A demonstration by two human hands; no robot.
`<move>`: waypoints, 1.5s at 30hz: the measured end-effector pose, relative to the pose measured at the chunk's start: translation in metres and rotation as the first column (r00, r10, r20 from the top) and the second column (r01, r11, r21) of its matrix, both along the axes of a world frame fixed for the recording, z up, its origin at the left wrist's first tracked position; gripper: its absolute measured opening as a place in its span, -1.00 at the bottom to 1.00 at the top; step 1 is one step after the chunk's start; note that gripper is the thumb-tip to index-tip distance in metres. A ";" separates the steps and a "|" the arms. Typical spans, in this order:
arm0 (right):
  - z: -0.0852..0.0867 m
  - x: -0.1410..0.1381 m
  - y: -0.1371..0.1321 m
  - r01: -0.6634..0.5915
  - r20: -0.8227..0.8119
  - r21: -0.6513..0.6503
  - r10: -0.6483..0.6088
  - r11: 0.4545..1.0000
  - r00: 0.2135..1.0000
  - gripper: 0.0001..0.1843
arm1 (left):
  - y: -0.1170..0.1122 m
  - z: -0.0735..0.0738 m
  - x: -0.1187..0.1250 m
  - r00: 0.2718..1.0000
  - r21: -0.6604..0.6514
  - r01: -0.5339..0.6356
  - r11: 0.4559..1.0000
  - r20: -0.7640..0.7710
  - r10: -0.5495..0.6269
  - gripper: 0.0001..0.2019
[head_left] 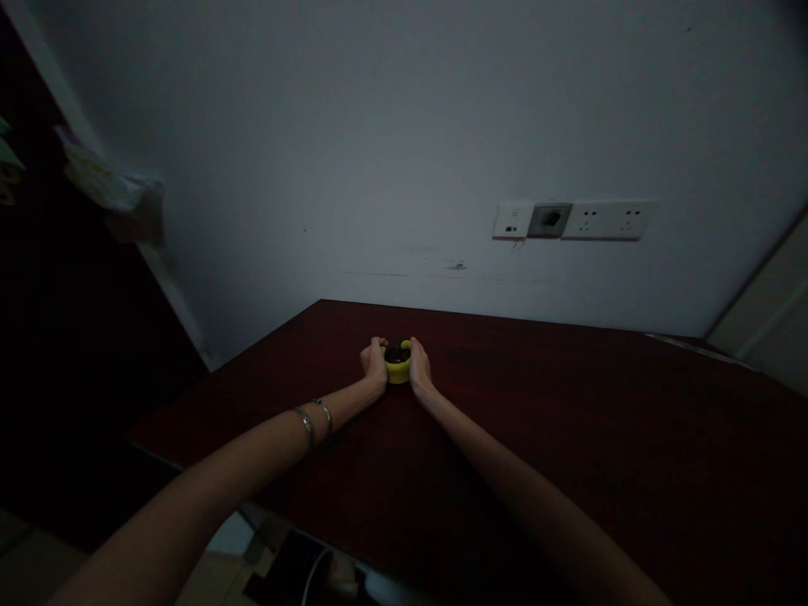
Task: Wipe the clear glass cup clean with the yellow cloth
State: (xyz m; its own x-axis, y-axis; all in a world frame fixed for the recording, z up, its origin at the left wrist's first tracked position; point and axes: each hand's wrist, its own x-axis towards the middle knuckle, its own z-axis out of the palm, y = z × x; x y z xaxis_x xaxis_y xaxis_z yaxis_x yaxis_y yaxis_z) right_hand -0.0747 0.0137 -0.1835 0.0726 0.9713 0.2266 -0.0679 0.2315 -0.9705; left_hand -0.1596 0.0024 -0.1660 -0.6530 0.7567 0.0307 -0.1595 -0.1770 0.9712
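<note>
A small yellow round object with a dark middle rests on the dark red-brown table; its exact kind I cannot make out in the dim light. My left hand presses against its left side, fingers curled. Against the right side lies my right hand, its palm facing inward and its fingers partly hidden. Between them the two hands clasp the yellow object. Two silvery bangles circle my left wrist area.
The wooden table meets a pale wall at the back. A row of wall sockets sits above it on the right. A plastic bag hangs at the left. Dark items lie below the table's front edge.
</note>
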 end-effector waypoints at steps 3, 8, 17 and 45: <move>0.005 0.015 0.003 0.028 -0.004 0.015 -0.028 0.999 1.000 -0.43 | 0.007 0.006 0.015 0.999 0.020 0.043 0.999 0.020 -0.043 -0.66; 0.017 0.058 0.007 0.110 -0.009 0.031 -0.110 0.993 0.994 -0.46 | 0.017 0.013 0.060 0.992 0.046 0.117 0.992 0.047 -0.119 -0.67; 0.020 0.148 -0.009 0.252 0.001 0.033 -0.252 0.967 0.968 -0.49 | 0.012 0.020 0.150 0.955 0.048 0.279 0.959 0.093 -0.282 -0.69; 0.004 0.197 -0.039 0.313 0.045 0.038 -0.314 0.949 0.948 -0.49 | -0.014 0.004 0.195 0.925 0.011 0.380 0.925 -0.013 -0.380 -0.72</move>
State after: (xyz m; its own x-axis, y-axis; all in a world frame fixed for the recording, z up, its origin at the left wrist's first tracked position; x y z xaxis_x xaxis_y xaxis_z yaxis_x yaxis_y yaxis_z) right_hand 0.1226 -0.0249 -0.1796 0.3603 0.8940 0.2665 0.0611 0.2625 -0.9630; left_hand 0.0355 -0.0116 -0.1619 -0.3160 0.9476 0.0471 -0.2074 -0.1174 0.9712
